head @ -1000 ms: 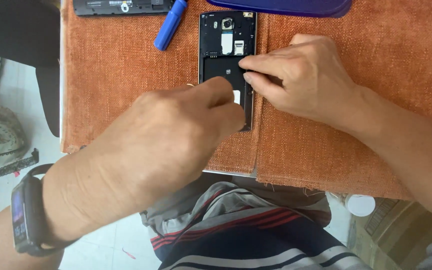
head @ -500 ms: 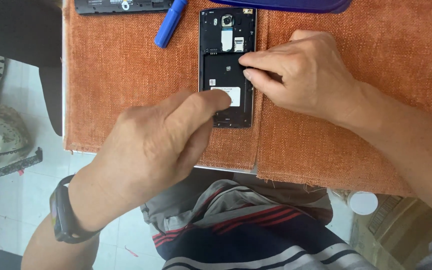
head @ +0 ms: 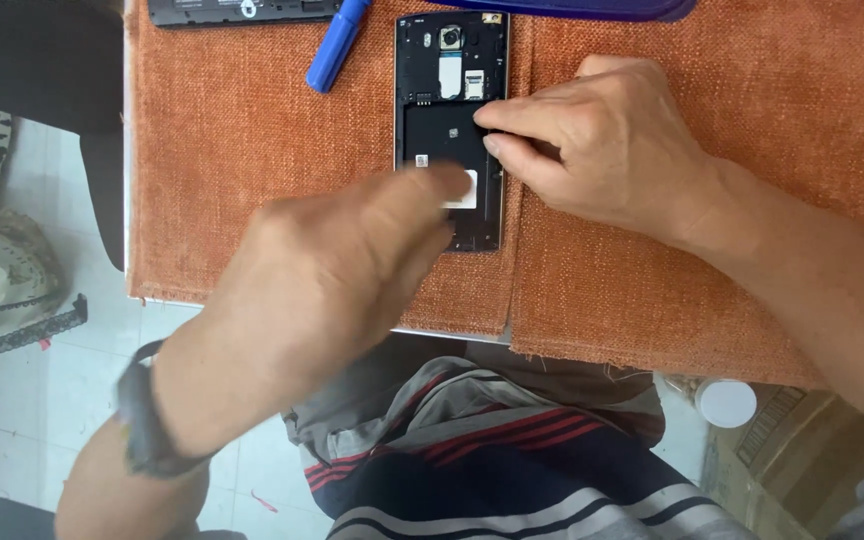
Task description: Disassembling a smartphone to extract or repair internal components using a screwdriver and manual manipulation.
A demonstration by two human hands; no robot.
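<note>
An opened phone (head: 449,120) is lying back-up on the orange cloth (head: 252,150), toward twelve o'clock. The right hand (head: 602,150) is pressing its bunched fingertips (head: 492,118) against the phone's three o'clock edge, gripping nothing. The left hand (head: 342,270) is blurring over the phone's six o'clock end, fingers curled; whether they are holding anything I cannot tell. A blue pen (head: 337,45) is lying at eleven o'clock.

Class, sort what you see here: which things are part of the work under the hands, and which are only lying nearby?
In hand: opened phone; left hand over its lower end; right hand, fingertips on its right edge.

Lying about: blue tool; black cover; blue tray; white cap; orange cloth.
</note>
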